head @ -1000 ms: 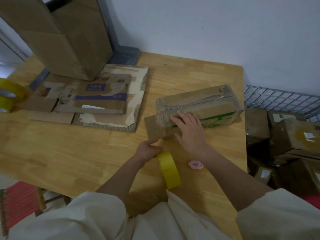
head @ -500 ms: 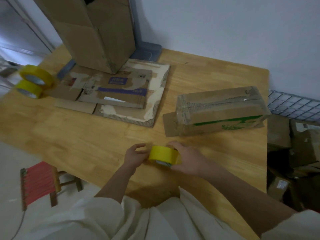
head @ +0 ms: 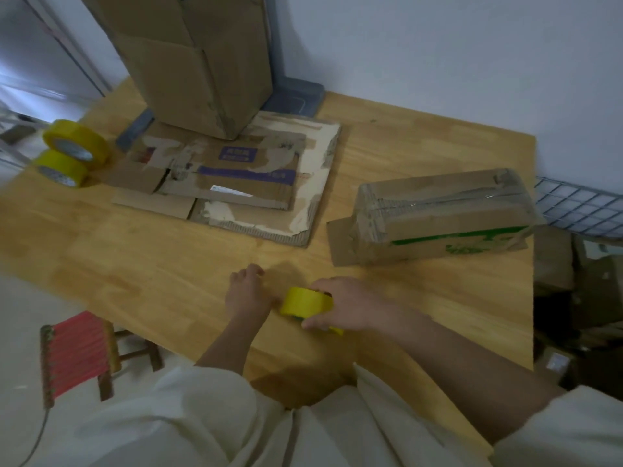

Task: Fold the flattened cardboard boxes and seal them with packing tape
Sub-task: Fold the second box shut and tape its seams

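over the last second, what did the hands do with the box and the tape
The right hand left the folded box and came back to grip the yellow tape roll. The left hand, which held the roll a second ago, now sits curled beside it. The box, flattened cardboard and two spare tape rolls stayed put.

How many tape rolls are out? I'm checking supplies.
3: one roll gripped by the right hand, two rolls stacked at the table's far left edge. None visibly hidden.
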